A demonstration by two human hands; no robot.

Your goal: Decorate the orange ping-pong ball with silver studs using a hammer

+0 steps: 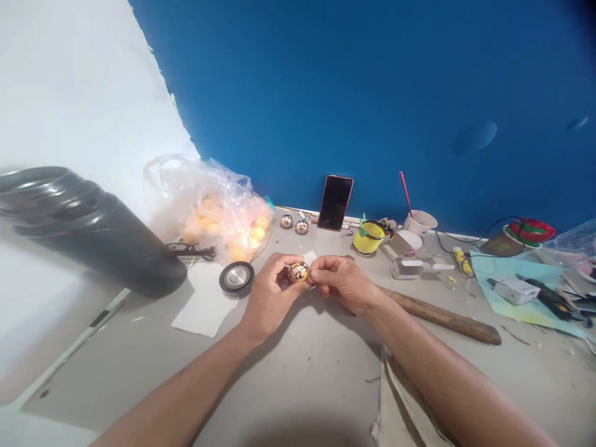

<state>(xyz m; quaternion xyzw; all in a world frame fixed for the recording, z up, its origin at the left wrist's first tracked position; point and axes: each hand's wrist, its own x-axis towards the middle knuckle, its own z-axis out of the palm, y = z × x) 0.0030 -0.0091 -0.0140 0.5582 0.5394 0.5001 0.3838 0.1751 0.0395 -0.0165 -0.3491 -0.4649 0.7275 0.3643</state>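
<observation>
My left hand [272,290] grips a small orange ball [298,272] between thumb and fingers. Dark and pale patches cover much of the ball's surface. At the ball's right side, the thumb and fingertips of my right hand [339,279] are pinched together; whatever they hold is too small or hidden to make out. Behind the hands, two similar patterned balls, one left [286,221] and one right [302,226], rest on the table near the wall. A clear plastic bag [223,186] of orange and yellow balls lies to the left.
A dark flask [93,230] looms at left, near a round lid [236,277] and white paper [205,307]. A phone [336,202] leans on the wall. Rightward are a yellow container [367,239], a white cup [420,220], a wooden stick [442,318] and blue-green paper [505,292].
</observation>
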